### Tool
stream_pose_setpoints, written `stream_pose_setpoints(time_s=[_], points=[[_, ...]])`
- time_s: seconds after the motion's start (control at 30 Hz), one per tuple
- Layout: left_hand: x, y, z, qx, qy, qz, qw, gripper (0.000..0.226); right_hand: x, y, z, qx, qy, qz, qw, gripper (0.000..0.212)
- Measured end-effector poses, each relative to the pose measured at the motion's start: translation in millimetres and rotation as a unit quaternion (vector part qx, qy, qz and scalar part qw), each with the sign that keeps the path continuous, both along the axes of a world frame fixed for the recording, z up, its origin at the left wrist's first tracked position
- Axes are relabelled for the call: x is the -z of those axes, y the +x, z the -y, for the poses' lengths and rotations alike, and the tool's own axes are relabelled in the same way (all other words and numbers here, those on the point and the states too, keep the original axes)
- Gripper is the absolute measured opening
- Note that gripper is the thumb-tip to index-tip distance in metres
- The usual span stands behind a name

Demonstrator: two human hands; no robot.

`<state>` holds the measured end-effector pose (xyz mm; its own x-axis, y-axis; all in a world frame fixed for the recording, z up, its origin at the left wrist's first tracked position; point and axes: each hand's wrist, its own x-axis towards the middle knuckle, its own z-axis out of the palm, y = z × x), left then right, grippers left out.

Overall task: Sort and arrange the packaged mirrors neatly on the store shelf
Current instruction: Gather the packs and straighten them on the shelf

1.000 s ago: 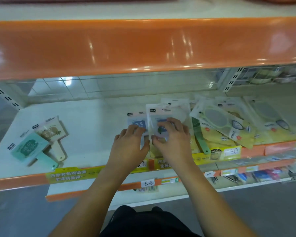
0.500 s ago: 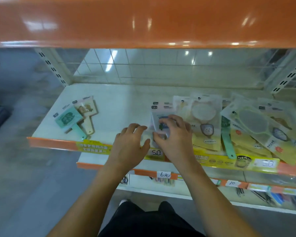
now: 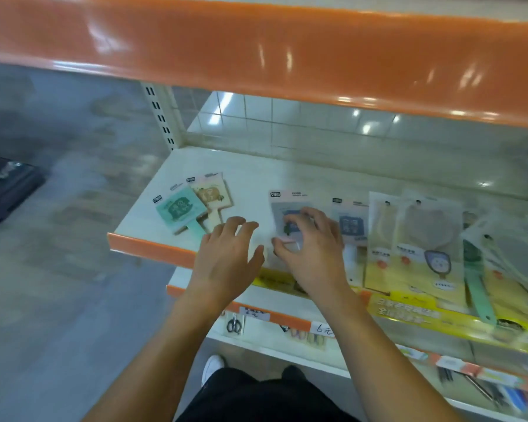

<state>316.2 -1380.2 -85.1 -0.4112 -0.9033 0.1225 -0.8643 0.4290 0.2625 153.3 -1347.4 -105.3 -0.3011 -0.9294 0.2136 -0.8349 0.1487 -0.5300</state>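
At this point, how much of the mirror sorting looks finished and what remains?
Done: a green mirror and a beige mirror lie paired at the shelf's left end. In hand: the right hand grips a blue mirror pack; the left hand hovers beside it, holding nothing. Left: another blue pack and the overlapping pile of yellow packs on the right look unsorted.

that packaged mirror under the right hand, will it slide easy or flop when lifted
The packaged mirror lies flat in a glossy sleeve on the smooth shelf, so it probably slides easily. It looks thin and light, likely stiff. The right hand grips it.
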Motion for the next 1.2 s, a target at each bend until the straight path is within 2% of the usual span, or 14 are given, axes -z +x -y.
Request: stream_pose_setpoints(time_s=[0.33, 0.53, 0.63, 0.8, 1.2], points=[[3.8, 108.2, 65.7, -0.006, 0.008, -0.031, 0.999, 0.042, -7.2, 101.5, 74.0, -0.002, 0.006, -0.012, 1.000, 0.044], [13.1, 153.6, 88.7, -0.017, 0.011, -0.049, 0.999, 0.048, -4.9, 147.1, 103.2, -0.002, 0.014, -0.014, 1.000, 0.041], [13.8, 160.1, 93.5, -0.016, 0.021, -0.058, 0.998, 0.053, -2.5, 156.6, 111.2, -0.009, 0.026, -0.018, 0.999, 0.041], [11.0, 162.3, 96.7, -0.035, 0.031, -0.062, 0.997, 0.045, 2.6, 155.5, 124.8, -0.020, 0.070, -0.017, 0.997, 0.042], [4.6, 161.8, 89.0, -0.064, 0.033, -0.066, 0.995, 0.047, 17.3, 157.5, 141.9, -0.048, 0.090, -0.017, 0.995, 0.047]])
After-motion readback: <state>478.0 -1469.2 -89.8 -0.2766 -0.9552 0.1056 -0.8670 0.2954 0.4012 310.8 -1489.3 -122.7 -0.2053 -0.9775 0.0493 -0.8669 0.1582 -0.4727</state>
